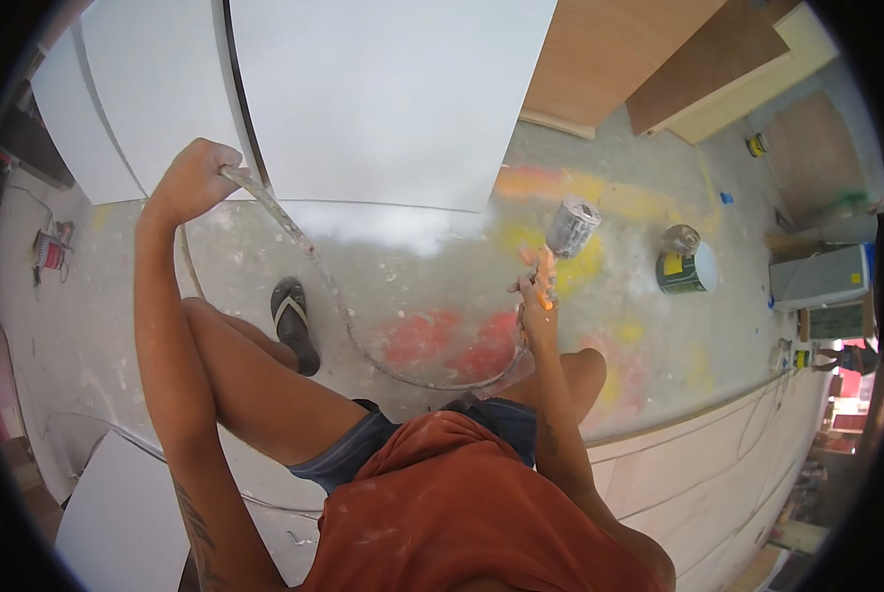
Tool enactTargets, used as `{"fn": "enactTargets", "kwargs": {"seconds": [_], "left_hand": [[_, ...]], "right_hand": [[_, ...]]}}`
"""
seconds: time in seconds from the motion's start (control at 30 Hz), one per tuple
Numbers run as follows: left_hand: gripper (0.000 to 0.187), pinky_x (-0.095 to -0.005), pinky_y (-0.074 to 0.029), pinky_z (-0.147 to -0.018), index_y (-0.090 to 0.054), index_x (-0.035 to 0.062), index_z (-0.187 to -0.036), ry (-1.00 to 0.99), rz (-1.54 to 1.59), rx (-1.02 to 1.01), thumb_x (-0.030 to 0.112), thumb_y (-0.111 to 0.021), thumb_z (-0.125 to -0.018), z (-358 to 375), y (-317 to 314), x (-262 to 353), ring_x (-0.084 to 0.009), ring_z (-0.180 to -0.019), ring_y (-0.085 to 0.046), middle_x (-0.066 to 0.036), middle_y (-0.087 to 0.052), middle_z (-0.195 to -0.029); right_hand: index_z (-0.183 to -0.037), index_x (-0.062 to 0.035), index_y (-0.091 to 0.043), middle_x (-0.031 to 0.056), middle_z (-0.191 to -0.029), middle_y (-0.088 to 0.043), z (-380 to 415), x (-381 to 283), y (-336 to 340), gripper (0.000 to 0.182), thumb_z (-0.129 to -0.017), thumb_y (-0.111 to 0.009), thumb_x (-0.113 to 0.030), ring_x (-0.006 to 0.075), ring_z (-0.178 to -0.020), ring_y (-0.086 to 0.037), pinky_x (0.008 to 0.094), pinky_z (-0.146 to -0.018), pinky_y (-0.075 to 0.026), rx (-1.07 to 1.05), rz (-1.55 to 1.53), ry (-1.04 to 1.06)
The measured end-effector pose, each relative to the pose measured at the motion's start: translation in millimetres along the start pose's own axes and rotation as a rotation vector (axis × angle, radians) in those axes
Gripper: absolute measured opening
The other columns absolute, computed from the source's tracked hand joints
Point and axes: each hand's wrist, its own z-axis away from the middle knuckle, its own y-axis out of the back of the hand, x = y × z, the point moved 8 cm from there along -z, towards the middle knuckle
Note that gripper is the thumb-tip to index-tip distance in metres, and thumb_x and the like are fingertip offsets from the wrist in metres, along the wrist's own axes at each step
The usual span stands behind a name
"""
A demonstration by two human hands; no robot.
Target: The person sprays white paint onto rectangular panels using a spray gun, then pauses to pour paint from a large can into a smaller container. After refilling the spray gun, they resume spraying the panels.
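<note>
Concrete floor is seen spread beneath the person, speckled with pale marks and stained with red and yellow patches. At the far left, a red-labelled container is set on the ground. Next, tall white panels are stood side by side, with a dark gap left between two of them. Before this gap the left hand is held out, its fingers curled into a fist around a pale, stained hose. From that fist the hose is carried down and across in a wide loop towards the right hand; whether its lowest part is rested on the floor cannot be told. Inside the loop's left side, a foot is shod in a dark flip-flop. Further right, an orange spray gun is gripped by the right hand, whose fingers are closed about it, and a paint-smeared cup is seen at its far end. Beyond, brown boards are stood upright, and a dark green bucket is placed on the floor, near a grey box.
</note>
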Motion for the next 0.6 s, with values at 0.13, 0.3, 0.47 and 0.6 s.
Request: {"fn": "enactTargets", "kwargs": {"seconds": [0.13, 0.3, 0.47, 0.6], "left_hand": [[0.040, -0.0405, -0.029, -0.053, -0.040, -0.0041, -0.063, -0.011, 0.090, -0.004, 0.016, -0.069, -0.081, -4, 1, -2, -0.0238, -0.058, -0.023, -0.017, -0.029, -0.059], [0.038, -0.0412, -0.030, -0.053, -0.042, -0.0048, -0.062, 0.026, 0.064, -0.027, 0.016, -0.068, -0.081, -5, 1, 4, -0.0254, -0.057, -0.025, -0.018, -0.031, -0.059], [0.023, -0.0418, -0.038, -0.057, -0.054, -0.0043, -0.068, 0.011, 0.064, -0.017, 0.015, -0.065, -0.075, -7, 8, 9, -0.0314, -0.059, -0.038, -0.021, -0.044, -0.062], [0.020, -0.0419, -0.046, -0.062, -0.068, -0.0033, -0.075, 0.086, -0.017, -0.035, 0.016, -0.062, -0.072, -4, 11, 6, -0.0371, -0.061, -0.053, -0.023, -0.059, -0.066]], "right_hand": [[-0.116, -0.0080, -0.060, 0.0024, -0.076, -0.060, -5, 44, 4, 0.026, -0.094, -0.063, -0.021, 0.0070, -0.043, -0.041, 0.0256, -0.038, -0.033, 0.030, -0.001, -0.047], [-0.129, -0.0081, -0.061, 0.0079, -0.084, -0.064, -24, 34, 9, 0.037, -0.096, -0.058, -0.022, 0.0138, -0.076, -0.056, 0.0344, -0.068, -0.046, 0.004, 0.156, -0.150], [-0.103, -0.0004, -0.064, 0.0132, -0.077, -0.062, -61, -122, 12, 0.030, -0.094, -0.060, -0.029, 0.0213, -0.070, -0.058, 0.0384, -0.064, -0.046, 0.130, 0.268, 0.220], [-0.095, -0.0008, -0.064, 0.0064, -0.072, -0.059, -81, -232, 16, 0.028, -0.095, -0.060, -0.028, 0.0159, -0.062, -0.053, 0.0345, -0.057, -0.043, 0.182, 0.191, 0.338]]}}
